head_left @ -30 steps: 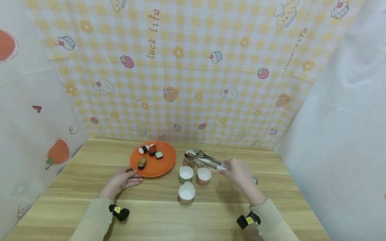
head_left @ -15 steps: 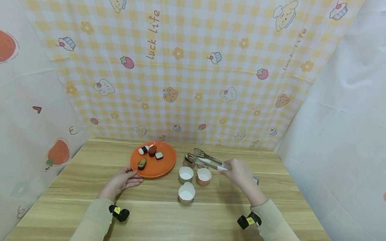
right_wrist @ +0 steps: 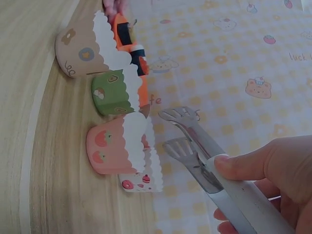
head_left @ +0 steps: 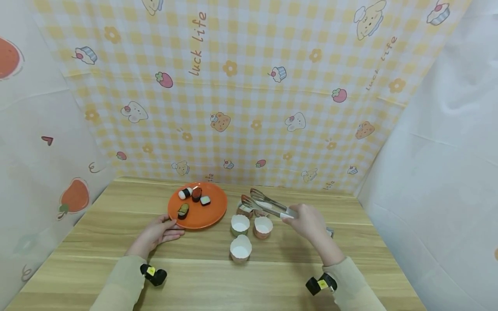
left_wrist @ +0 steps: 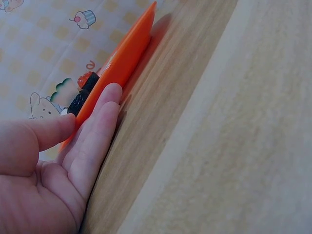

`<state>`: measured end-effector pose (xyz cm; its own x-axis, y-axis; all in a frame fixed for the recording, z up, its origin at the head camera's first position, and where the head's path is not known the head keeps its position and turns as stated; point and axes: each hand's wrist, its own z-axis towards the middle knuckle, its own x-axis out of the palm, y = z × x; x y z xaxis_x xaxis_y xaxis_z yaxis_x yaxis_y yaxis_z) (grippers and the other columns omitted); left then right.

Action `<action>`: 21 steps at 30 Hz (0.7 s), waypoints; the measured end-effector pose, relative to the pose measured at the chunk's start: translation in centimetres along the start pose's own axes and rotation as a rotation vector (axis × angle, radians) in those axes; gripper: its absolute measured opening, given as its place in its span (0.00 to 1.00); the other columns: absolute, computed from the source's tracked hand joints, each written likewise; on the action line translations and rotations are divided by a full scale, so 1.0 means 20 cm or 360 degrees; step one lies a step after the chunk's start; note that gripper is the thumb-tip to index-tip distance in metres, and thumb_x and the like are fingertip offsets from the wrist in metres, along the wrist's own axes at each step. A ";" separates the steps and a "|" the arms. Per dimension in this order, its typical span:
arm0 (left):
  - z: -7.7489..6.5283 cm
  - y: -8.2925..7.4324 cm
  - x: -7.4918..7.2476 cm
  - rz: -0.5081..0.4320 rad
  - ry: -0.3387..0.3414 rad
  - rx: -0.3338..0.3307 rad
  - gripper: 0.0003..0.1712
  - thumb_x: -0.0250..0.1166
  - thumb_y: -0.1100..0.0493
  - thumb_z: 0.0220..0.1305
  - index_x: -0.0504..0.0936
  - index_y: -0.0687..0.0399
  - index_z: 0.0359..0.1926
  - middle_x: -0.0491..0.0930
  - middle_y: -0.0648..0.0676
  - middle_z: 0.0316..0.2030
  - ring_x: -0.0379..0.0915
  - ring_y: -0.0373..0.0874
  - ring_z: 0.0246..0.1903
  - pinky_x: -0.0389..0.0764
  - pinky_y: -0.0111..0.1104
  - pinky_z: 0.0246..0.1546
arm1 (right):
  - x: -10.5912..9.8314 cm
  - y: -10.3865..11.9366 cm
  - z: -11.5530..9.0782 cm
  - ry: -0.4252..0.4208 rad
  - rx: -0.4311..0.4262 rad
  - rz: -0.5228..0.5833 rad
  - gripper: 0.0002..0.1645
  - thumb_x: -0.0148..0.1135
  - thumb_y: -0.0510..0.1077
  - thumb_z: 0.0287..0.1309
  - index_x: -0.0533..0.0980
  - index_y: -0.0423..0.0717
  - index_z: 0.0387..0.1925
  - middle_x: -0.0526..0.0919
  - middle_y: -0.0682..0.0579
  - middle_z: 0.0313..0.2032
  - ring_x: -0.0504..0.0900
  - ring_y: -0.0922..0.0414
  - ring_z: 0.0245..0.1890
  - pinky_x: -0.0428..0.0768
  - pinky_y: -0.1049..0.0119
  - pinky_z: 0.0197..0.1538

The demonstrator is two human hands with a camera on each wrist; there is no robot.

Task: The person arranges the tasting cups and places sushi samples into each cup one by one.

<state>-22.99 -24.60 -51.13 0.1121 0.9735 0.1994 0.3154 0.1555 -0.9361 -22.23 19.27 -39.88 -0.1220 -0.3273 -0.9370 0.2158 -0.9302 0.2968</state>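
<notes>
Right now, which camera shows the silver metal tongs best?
The right wrist view: the silver metal tongs appear large, slotted tips plainly apart. The head view shows them smaller, in the right hand; the left wrist view, not at all.

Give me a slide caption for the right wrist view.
Right hand holds tongs, open and empty, near patterned cups, with an orange plate beyond.

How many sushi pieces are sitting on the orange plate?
4: a white, black-banded piece at back left; a red-topped piece beside it; a small square roll to its right; a brown-topped piece at front left.
</notes>
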 end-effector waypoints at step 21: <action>0.00 0.00 0.00 0.0002 0.0005 0.0000 0.29 0.43 0.64 0.76 0.42 0.75 0.68 0.82 0.59 0.36 0.83 0.50 0.36 0.83 0.40 0.42 | 0.05 0.03 0.01 -0.0074 0.0011 0.0025 0.26 0.74 0.53 0.47 0.83 0.43 0.46 0.84 0.47 0.39 0.80 0.53 0.31 0.78 0.59 0.29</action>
<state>-22.98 -24.60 -51.06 0.1158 0.9731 0.1990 0.3154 0.1539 -0.9364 -22.39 18.43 -40.63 -0.1637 -0.3488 -0.9228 0.2111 -0.9261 0.3127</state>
